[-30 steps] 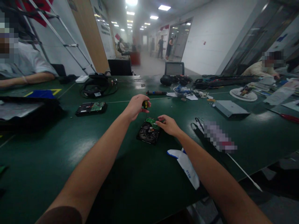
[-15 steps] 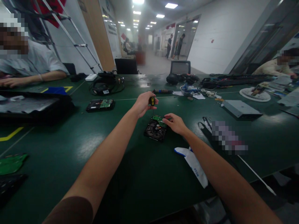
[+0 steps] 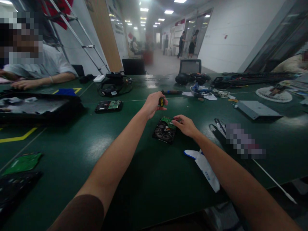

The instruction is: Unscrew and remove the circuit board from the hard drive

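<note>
A black hard drive (image 3: 164, 131) lies on the green table (image 3: 149, 179) with its small green circuit board facing up at the far end. My left hand (image 3: 153, 104) is closed round a small screwdriver (image 3: 161, 102) with a yellow and black handle, held upright just above the drive's far edge. My right hand (image 3: 186, 125) rests on the drive's right side, fingers curled against the green board.
A second hard drive (image 3: 108, 106) lies further left. Near my right forearm lies a white and blue glove (image 3: 204, 168). A black tray (image 3: 36, 107), a loose green board (image 3: 22, 163), cables (image 3: 113, 86), a grey box (image 3: 257, 110) and other people's arms surround the work spot.
The view has swung left and down a little, so everything sits further right. Both hands keep their hold on the screwdriver and the drive.
</note>
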Demonstrator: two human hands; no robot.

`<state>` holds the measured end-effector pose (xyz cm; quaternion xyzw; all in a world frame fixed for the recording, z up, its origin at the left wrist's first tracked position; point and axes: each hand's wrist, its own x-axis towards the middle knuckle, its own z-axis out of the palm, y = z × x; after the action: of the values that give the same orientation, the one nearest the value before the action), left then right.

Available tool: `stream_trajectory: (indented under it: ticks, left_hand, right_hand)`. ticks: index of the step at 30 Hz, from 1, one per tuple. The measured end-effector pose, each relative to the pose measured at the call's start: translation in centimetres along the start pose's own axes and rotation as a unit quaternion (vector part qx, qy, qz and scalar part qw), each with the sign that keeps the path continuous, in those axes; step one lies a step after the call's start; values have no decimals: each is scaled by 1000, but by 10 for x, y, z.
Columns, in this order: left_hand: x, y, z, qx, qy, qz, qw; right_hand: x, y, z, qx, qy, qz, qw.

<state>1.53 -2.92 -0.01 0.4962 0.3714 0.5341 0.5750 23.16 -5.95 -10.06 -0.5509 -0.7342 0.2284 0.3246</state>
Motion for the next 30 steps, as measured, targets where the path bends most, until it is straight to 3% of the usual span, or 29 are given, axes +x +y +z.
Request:
stream_trajectory:
  ticks: [7,14,21,26,30]
  left_hand:
    - [1,0,-2,103,24,69,992]
    - [1,-5,-2,-8,-11,13,1000]
    - [3,-2,-5,60,14,45,997]
    - [0,0,-1,-2,-2,-5,1000]
    - [1,-3,-1,-1,-12,16,1000]
  right_hand:
    - [0,1,1,-9,0,0,1000]
    - [-2,-3,0,-13,3,-4,1000]
    - [-1,-2,0,-21,3,-7,1000]
    - [-1,-1,0,-24,1,-17,1000]
    - [-2,-2,1,-21,2,-17,1000]
